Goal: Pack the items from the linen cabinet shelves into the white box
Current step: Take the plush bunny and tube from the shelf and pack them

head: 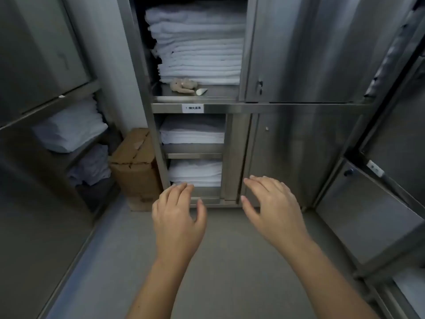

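Both hands are reaching twd the steel cabinet (287,146), palms down, fingers spread, holding nothing. The left hand (178,217) is lining up w/ the open left side and is nearer to the bottom sheet pile (195,172), which is sitting just ahead and a bit up. The right hand (271,208) is hovering by the shut door. The pile's long side is running left to right. Room is tight btwn shelf edges. A small teddy (182,85) and tube (201,91) are lying higher up. White box: not in view.

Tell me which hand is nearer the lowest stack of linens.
Left. The left hand reaches just below the lowest stack of linens; the right hand is off to its right.
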{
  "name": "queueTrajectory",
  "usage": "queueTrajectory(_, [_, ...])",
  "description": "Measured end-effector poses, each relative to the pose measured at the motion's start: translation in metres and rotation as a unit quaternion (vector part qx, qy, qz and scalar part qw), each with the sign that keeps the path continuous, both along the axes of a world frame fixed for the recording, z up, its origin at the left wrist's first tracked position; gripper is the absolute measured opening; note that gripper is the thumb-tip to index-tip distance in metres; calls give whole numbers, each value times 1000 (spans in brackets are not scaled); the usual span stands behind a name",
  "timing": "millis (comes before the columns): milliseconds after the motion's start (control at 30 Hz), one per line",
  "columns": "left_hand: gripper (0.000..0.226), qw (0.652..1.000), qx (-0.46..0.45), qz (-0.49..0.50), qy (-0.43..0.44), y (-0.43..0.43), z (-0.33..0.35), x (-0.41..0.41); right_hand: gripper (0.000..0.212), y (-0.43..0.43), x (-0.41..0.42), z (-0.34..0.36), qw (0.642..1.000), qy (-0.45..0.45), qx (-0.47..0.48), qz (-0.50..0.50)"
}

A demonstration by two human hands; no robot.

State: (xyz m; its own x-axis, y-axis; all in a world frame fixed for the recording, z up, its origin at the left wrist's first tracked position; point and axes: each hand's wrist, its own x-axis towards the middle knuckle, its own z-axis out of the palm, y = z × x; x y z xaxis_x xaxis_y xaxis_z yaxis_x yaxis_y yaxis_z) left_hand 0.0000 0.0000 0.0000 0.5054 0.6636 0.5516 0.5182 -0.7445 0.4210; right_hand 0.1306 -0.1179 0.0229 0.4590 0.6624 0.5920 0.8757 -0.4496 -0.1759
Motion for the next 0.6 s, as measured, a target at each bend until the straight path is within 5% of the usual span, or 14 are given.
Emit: queueTrajectory(600, [43, 998, -24, 48, 31, 183, -30, 179, 35, 198, 200, -29, 996, 75, -17, 41])
